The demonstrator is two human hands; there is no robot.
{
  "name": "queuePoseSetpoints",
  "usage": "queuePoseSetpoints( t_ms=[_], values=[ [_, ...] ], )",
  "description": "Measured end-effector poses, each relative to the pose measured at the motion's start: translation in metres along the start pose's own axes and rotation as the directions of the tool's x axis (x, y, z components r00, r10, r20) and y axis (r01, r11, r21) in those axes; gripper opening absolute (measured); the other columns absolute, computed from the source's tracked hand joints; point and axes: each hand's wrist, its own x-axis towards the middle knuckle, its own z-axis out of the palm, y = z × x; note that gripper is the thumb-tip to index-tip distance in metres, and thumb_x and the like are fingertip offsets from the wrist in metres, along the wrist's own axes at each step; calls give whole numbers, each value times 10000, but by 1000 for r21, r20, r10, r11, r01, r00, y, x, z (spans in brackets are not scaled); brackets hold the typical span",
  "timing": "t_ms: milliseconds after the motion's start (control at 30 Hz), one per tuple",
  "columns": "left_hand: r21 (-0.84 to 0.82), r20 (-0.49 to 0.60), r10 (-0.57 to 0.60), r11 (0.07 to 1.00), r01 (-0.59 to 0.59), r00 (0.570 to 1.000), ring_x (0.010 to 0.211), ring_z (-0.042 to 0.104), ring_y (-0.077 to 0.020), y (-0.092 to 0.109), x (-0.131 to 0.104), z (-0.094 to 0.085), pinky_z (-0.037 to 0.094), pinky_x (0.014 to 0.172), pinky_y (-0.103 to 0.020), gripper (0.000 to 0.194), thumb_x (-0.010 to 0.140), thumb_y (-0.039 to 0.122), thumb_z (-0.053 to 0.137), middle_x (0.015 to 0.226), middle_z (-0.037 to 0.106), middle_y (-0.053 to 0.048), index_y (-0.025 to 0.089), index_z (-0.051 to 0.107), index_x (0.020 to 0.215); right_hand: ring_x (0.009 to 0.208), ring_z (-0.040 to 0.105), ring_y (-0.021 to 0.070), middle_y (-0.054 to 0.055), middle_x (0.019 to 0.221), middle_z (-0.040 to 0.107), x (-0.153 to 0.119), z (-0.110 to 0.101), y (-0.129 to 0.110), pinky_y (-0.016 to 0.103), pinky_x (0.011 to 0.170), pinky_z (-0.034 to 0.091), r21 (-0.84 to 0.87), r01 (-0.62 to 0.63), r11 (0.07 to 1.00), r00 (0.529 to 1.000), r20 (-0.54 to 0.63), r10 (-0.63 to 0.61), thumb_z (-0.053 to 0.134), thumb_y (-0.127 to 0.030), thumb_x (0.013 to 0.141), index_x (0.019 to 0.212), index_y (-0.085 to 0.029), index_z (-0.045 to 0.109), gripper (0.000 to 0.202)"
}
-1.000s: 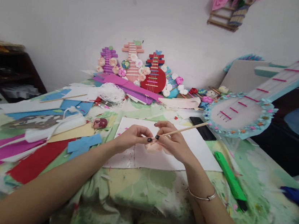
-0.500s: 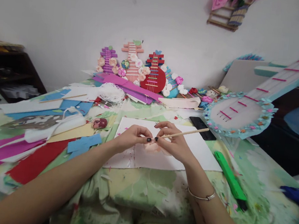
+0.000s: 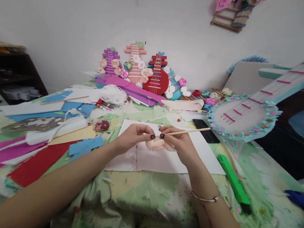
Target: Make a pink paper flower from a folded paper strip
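Observation:
Over a white sheet (image 3: 201, 161) on the table, my two hands meet at a piece of pale pink crepe paper (image 3: 159, 145). My left hand (image 3: 135, 138) pinches the paper's upper edge between thumb and fingers. My right hand (image 3: 178, 141) is closed right beside it, its thumb on the same edge. A thin wooden stick (image 3: 191, 131) passes through my right hand and points up to the right. The stick's other end is hidden by the fingers. The paper hangs in loose folds below both thumbs.
A green box cutter (image 3: 234, 181) and a black phone (image 3: 206, 130) lie to the right. Coloured paper strips (image 3: 41, 161) and a ball of white yarn (image 3: 114, 95) are on the left. Small paper instruments (image 3: 156, 79) line the wall. A larger blue-trimmed one (image 3: 242, 117) stands at right.
Both hands have shifted slightly, with the thumbs a little farther apart and higher. More of the pink paper shows below them, and the stick lies at a slightly flatter angle.

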Motion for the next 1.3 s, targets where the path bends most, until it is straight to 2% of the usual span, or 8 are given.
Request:
queuePoseSetpoints(
  t_ms=[133, 267, 467, 633, 900, 1167, 1233, 1300],
  values=[
    [13, -53, 28, 1000, -27, 998, 714, 534, -123, 1, 0, -1, 401, 666, -226, 156, 630, 233, 716, 746, 599, -31, 111, 620, 619, 817, 564, 168, 45, 916, 614, 2, 3, 5, 281, 704, 419, 115, -80, 990, 996, -19, 82, 690, -241, 617, 681, -164, 656, 106],
    [61, -54, 8, 998, -5, 999, 743, 554, -148, 4, -1, 0, 424, 663, -246, 140, 614, 239, 711, 791, 623, -55, 116, 646, 630, 968, 542, 206, 60, 942, 612, 2, 5, 5, 302, 795, 411, 57, -31, 998, 999, -39, 33, 705, -247, 609, 656, -163, 672, 102],
    [123, -18, -8, 992, 10, 1000, 770, 572, -169, 8, -3, 4, 442, 676, -264, 148, 632, 261, 685, 827, 644, -73, 120, 672, 676, 1004, 524, 207, 61, 934, 600, 2, 5, 3, 295, 785, 416, 10, 11, 1000, 1000, 13, -11, 698, -235, 628, 668, -175, 685, 74],
    [149, -46, 34, 988, -27, 998, 708, 571, -150, 3, -1, 1, 446, 616, -256, 178, 642, 295, 693, 835, 628, -76, 123, 667, 681, 827, 561, 166, 35, 868, 608, 1, 6, 3, 283, 720, 422, 52, 15, 999, 999, 32, -17, 676, -258, 655, 752, -179, 672, 125],
    [276, -185, 147, 957, -92, 972, 791, 565, -152, -3, 2, -4, 430, 610, -239, 152, 605, 269, 721, 902, 590, -66, 138, 648, 627, 596, 519, 113, -14, 650, 579, 5, 3, 6, 240, 563, 386, 163, -38, 986, 977, -199, 70, 721, -327, 621, 804, -180, 610, 260],
    [299, -270, 126, 953, -41, 955, 736, 564, -144, -1, 2, -3, 413, 517, -223, 209, 570, 321, 736, 911, 583, -74, 135, 655, 617, 631, 555, 112, 21, 776, 611, 8, -1, 9, 275, 642, 440, 347, 45, 937, 951, -303, 67, 682, -275, 649, 862, -177, 530, 280],
    [320, -276, 127, 947, -34, 953, 738, 565, -146, -2, 2, -4, 421, 528, -227, 209, 575, 326, 732, 913, 587, -79, 135, 661, 623, 654, 566, 129, 42, 832, 608, 9, -3, 9, 308, 668, 452, 307, 52, 950, 927, -368, 68, 656, -258, 665, 939, -186, 483, 332],
    [360, -281, 136, 933, -27, 950, 745, 567, -151, -3, 3, -5, 427, 540, -231, 205, 576, 325, 731, 903, 596, -82, 137, 667, 624, 740, 571, 160, 78, 957, 581, 8, -5, 8, 340, 699, 451, 110, 104, 988, 852, -523, -31, 637, -237, 674, 1013, -197, 439, 395]
  ],
)
